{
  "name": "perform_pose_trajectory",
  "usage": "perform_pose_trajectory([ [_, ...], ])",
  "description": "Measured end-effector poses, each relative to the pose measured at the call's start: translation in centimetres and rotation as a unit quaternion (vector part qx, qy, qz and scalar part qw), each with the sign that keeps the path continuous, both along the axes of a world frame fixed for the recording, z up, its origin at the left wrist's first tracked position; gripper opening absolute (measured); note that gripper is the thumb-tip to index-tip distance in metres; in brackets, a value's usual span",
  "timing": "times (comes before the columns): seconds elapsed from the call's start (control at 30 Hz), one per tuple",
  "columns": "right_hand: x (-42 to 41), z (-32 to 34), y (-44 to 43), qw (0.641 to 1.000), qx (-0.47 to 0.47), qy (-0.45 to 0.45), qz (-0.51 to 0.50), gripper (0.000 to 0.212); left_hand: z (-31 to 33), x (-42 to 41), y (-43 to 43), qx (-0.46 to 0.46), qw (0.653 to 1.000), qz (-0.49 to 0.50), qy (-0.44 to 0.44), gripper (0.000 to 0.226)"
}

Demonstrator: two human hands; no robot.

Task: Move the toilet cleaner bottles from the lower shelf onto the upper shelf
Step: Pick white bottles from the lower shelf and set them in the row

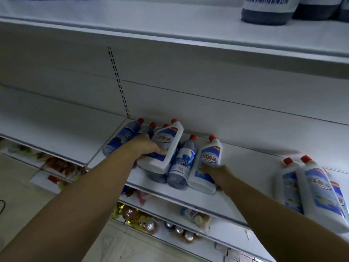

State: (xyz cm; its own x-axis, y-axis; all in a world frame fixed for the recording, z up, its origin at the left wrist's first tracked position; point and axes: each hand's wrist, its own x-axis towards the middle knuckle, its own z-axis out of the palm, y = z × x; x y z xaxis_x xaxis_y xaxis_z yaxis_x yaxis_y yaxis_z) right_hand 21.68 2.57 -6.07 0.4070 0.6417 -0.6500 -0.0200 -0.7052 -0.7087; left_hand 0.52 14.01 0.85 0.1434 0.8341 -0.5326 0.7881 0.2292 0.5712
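Observation:
Several white and blue toilet cleaner bottles with red caps stand on the white lower shelf (245,154). My left hand (149,146) grips a white flat bottle (166,146) in the left cluster, tilting it against blue-grey bottles (122,137) behind it. My right hand (217,172) holds the lower part of another white bottle (206,163), which stands beside a clear blue bottle (182,161). Two more white bottles (319,191) stand at the far right, blurred. The upper shelf (170,31) runs across the top of the view.
Dark blue and white containers (268,10) sit on the upper shelf at the right. Below the lower shelf are further shelves with snack packets (136,216) and cans (181,231). A slotted upright (119,82) divides the back panel.

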Motion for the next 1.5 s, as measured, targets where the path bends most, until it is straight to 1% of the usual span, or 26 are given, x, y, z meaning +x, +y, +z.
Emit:
perform_pose_trajectory([
  [0.07, -0.1, -0.5, 0.4, 1.0, -0.008, -0.001, -0.008, 0.044, -0.2, 0.7, -0.2, -0.023, 0.999, 0.009, -0.02, 0.068],
  [0.13, 0.1, -1.0, 0.7, 1.0, -0.018, -0.004, -0.009, 0.052, -0.6, 1.8, -0.7, -0.029, 0.999, 0.012, -0.043, 0.053],
  [0.2, 0.5, -1.2, 0.8, 1.0, -0.025, 0.005, -0.009, 0.054, -1.5, 2.7, -1.0, -0.02, 0.998, 0.016, -0.063, 0.048],
  [0.27, 1.1, -0.8, 0.8, 1.0, -0.025, 0.006, -0.014, 0.049, -2.0, 3.2, -1.1, -0.005, 0.997, 0.015, -0.071, 0.047],
  [0.4, 2.0, -0.4, 0.7, 0.999, -0.002, 0.024, -0.037, 0.037, -2.7, 3.8, -1.2, 0.021, 0.997, -0.003, -0.069, 0.054],
  [0.53, 1.9, -0.4, -0.3, 0.995, 0.028, 0.068, -0.06, 0.038, -2.7, 4.1, -1.8, 0.036, 0.995, 0.0, -0.089, 0.056],
  [0.6, 2.0, -0.3, -1.1, 0.992, 0.053, 0.083, -0.077, 0.037, -2.6, 3.8, -2.5, 0.043, 0.992, 0.019, -0.119, 0.06],
  [0.7, 2.6, 0.6, -2.2, 0.984, 0.106, 0.1, -0.102, 0.035, -2.3, 3.2, -4.0, 0.064, 0.977, 0.054, -0.198, 0.063],
  [0.77, 3.0, 1.8, -2.9, 0.979, 0.161, 0.101, -0.077, 0.035, -1.6, 2.8, -5.7, 0.078, 0.958, 0.083, -0.264, 0.052],
  [0.83, 3.2, 3.1, -3.7, 0.974, 0.202, 0.096, -0.035, 0.041, -0.7, 2.4, -7.5, 0.094, 0.936, 0.108, -0.321, 0.04],
  [0.9, 2.6, 4.7, -4.7, 0.968, 0.23, 0.101, 0.011, 0.045, 0.2, 1.6, -9.8, 0.108, 0.918, 0.123, -0.36, 0.041],
  [0.93, 2.1, 5.3, -5.2, 0.964, 0.242, 0.106, 0.038, 0.05, 0.6, 1.1, -11.0, 0.114, 0.911, 0.133, -0.373, 0.044],
  [1.0, 0.7, 6.1, -6.0, 0.958, 0.25, 0.115, 0.084, 0.061, 1.3, -0.5, -13.7, 0.12, 0.898, 0.161, -0.391, 0.043],
  [1.03, -0.2, 6.5, -6.6, 0.954, 0.255, 0.117, 0.104, 0.056, 1.7, -1.4, -15.3, 0.12, 0.892, 0.177, -0.398, 0.041],
  [1.07, -1.2, 6.8, -7.1, 0.95, 0.261, 0.121, 0.123, 0.048, 2.0, -2.5, -16.8, 0.12, 0.886, 0.197, -0.402, 0.042],
  [1.13, -3.4, 7.2, -8.0, 0.939, 0.275, 0.126, 0.167, 0.039, 2.9, -4.8, -19.9, 0.126, 0.872, 0.238, -0.409, 0.051],
  [1.2, -6.0, 7.9, -8.8, 0.925, 0.283, 0.124, 0.219, 0.04, 3.9, -7.4, -22.8, 0.153, 0.854, 0.271, -0.416, 0.058],
  [1.3, -10.4, 10.0, -9.8, 0.901, 0.287, 0.131, 0.297, 0.047, 6.2, -11.6, -26.2, 0.207, 0.832, 0.318, -0.405, 0.06],
  [1.43, -16.6, 14.3, -10.2, 0.87, 0.325, 0.158, 0.335, 0.047, 10.0, -17.5, -28.6, 0.275, 0.802, 0.345, -0.402, 0.044],
  [1.5, -19.8, 16.8, -10.1, 0.856, 0.346, 0.176, 0.341, 0.044, 11.8, -20.5, -28.9, 0.306, 0.792, 0.35, -0.395, 0.044],
])
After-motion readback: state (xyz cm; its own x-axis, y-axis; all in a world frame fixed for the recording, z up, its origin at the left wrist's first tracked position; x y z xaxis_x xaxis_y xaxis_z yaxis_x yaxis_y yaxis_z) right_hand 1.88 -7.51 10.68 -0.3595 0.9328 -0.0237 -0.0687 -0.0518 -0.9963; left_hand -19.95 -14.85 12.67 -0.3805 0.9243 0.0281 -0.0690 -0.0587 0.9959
